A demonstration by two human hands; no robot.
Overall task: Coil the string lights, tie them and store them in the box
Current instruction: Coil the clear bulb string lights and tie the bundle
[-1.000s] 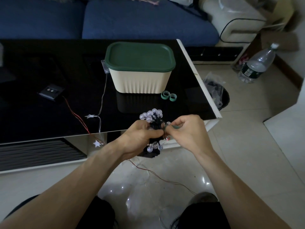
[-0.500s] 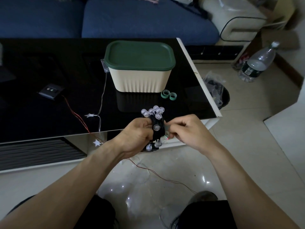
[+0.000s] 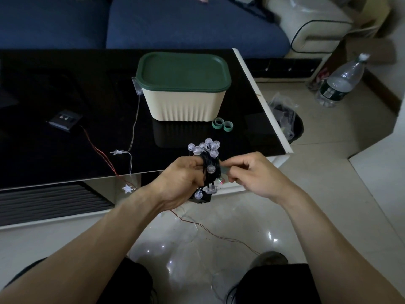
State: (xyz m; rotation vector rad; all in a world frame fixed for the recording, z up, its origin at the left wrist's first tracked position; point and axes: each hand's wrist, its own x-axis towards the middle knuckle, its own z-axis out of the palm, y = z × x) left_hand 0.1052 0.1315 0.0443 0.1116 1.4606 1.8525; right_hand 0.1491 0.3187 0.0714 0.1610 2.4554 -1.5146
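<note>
While left hand (image 3: pixel 179 181) grips coiled dark-wired round-bulb lights (image 3: pixel 208 167) | right hand (image 3: pixel 252 174) pinches green strap (image 3: pixel 224 170)

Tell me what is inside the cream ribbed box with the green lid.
Nothing inside shows: the dark green lid sits closed on the cream ribbed box, and its walls are opaque. The coiled black string lights with clear bulbs are outside it, held in the left hand.

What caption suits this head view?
Left hand grips coiled string lights; right hand pinches a green tie.
</note>
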